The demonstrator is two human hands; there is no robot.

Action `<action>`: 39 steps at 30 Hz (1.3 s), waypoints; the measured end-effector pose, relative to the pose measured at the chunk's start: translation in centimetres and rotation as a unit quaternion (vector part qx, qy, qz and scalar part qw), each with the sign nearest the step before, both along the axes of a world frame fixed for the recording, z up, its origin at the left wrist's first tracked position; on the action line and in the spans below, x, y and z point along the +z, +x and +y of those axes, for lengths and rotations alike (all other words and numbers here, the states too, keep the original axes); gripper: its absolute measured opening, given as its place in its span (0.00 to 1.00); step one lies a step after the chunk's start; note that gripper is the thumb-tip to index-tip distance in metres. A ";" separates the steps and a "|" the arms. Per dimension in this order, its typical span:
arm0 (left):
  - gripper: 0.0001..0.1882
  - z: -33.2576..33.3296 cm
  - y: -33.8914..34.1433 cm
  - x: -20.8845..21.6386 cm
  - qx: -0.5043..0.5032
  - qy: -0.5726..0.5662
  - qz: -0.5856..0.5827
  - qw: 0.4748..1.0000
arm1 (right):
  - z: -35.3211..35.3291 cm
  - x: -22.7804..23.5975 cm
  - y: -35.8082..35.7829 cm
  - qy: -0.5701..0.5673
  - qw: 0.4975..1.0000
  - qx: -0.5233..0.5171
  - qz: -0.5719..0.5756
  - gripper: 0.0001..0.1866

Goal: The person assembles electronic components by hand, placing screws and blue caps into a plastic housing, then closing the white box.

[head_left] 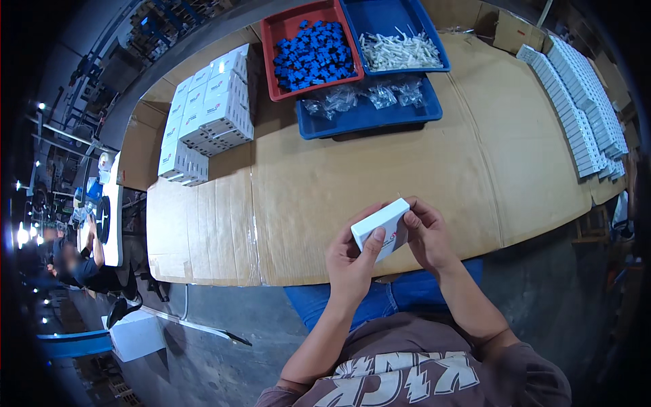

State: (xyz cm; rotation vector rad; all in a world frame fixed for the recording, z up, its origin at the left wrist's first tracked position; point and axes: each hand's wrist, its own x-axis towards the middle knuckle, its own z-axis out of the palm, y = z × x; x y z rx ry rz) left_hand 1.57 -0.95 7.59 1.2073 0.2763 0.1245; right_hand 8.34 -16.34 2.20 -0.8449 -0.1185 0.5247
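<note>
Near the six-o'clock edge of the brown cardboard-covered table (366,176), a white rectangular carton (389,229) is clamped by left hand (348,260) and right hand (430,242), light pressure being advised to spare its panels.

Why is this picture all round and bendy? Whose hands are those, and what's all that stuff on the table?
There's no robot here, just a person. A wide camera on their head looks down, and its lens bends straight edges. That's why you see their own arms coming up from the bottom.

Their left hand and right hand hold one white box together.

The table is covered in cardboard. At the far side, a red tray holds blue pieces, and blue trays hold white pieces and clear bags. White boxes are stacked on the left, and white stacks stand on the right.
</note>
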 end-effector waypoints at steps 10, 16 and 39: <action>0.22 0.3 0.0 -1.1 0.124 -0.105 -0.031 0.986 | 1.3 -0.3 -0.2 -0.076 0.995 0.057 0.033 0.20; 0.25 1.4 0.2 -2.6 0.117 -0.048 -0.031 0.992 | 0.1 -0.7 1.2 -0.041 0.997 -0.015 -0.066 0.21; 0.23 3.8 1.2 0.7 -0.083 0.059 -0.133 0.986 | -0.9 5.0 0.7 -0.100 0.956 -0.023 -0.276 0.20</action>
